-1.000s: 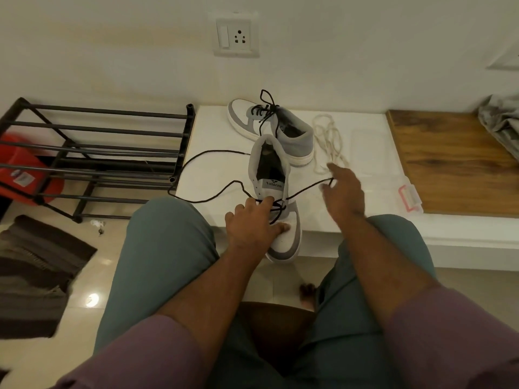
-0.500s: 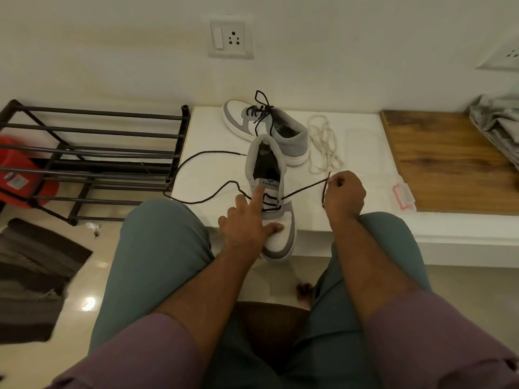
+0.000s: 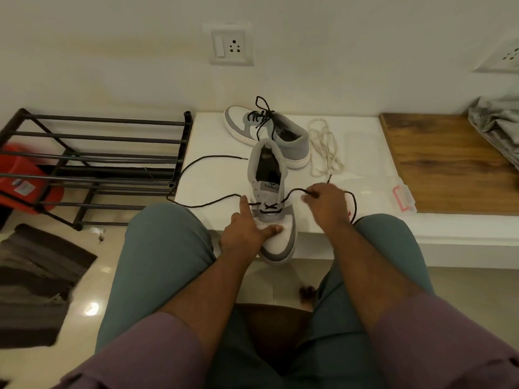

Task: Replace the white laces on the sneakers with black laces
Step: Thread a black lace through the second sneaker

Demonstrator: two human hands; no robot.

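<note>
Near sneaker [image 3: 276, 220] sits at the ledge's [image 3: 219, 175] front edge, toe overhanging. It's grey-white, with black lace [image 3: 209, 203] through the lowest eyelets only. Your right hand [image 3: 327, 204] pinches one lace end; tug hard and it could unthread. Left hand [image 3: 247, 234] pins the toe, forefinger out; ease off and the shoe may tip.

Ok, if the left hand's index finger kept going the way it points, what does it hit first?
Probably the black lace leaving the near sneaker; the left hand has that finger aimed at it. Depth is unclear.
</note>
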